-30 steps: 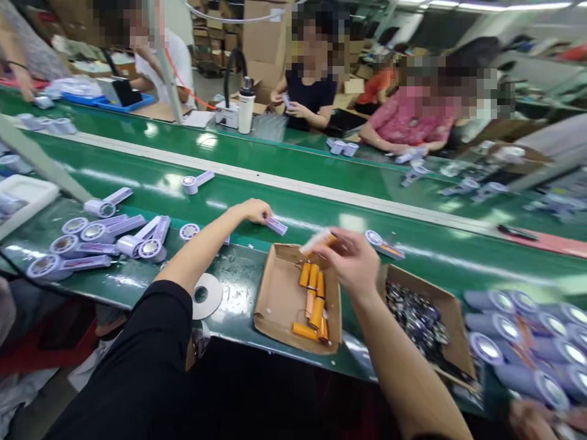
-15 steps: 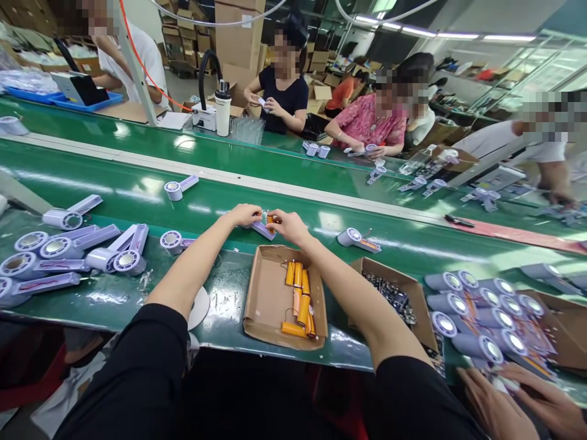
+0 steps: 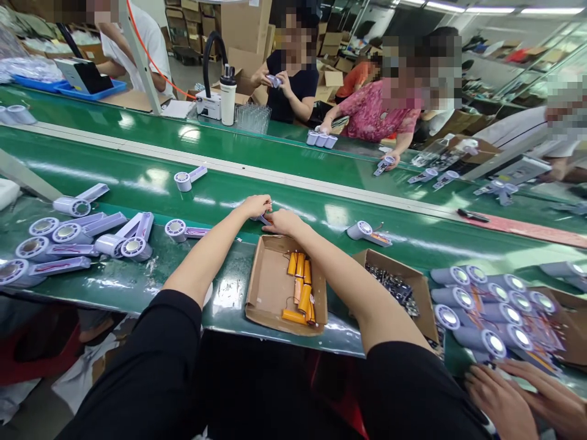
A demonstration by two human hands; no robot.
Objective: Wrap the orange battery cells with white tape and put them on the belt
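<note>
Over the green conveyor's near edge, my left hand (image 3: pixel 257 206) is closed, its fingertips pinched at the lilac handheld fan housing (image 3: pixel 263 220). My right hand (image 3: pixel 285 222) is closed around the same housing from the right, hiding most of it. Thin wires seem to show by the left fingertips. Just below the hands, a shallow cardboard box (image 3: pixel 268 282) holds several orange cylindrical batteries (image 3: pixel 304 298) with leads. Left of my hands lies another lilac fan housing (image 3: pixel 176 230), its hollow handle pointing right.
Several lilac fan housings (image 3: pixel 68 233) are piled at left, and more fan housings (image 3: pixel 458 298) stand at right. A cardboard box of small circuit boards (image 3: pixel 394 287) sits by my right forearm. A co-worker's hands (image 3: pixel 504 391) work at lower right. Other people sit across the belt (image 3: pixel 220 165).
My right hand has turned over the housing, covering the orange battery that showed between my hands. My left fingertips have risen slightly. Across the belt, a co-worker's hands have spread apart to different fan housings.
</note>
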